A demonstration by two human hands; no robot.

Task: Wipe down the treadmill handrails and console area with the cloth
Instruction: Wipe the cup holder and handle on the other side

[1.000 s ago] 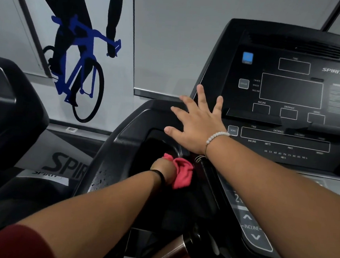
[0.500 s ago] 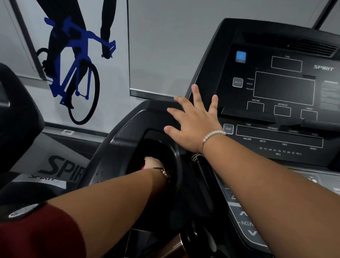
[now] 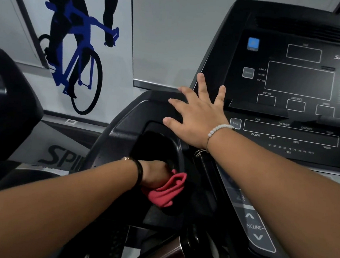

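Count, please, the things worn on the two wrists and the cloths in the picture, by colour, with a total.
White bead bracelet on the right hand wrist: 1
Black band on the left hand wrist: 1
Pink cloth, held in the left hand: 1
Total: 3
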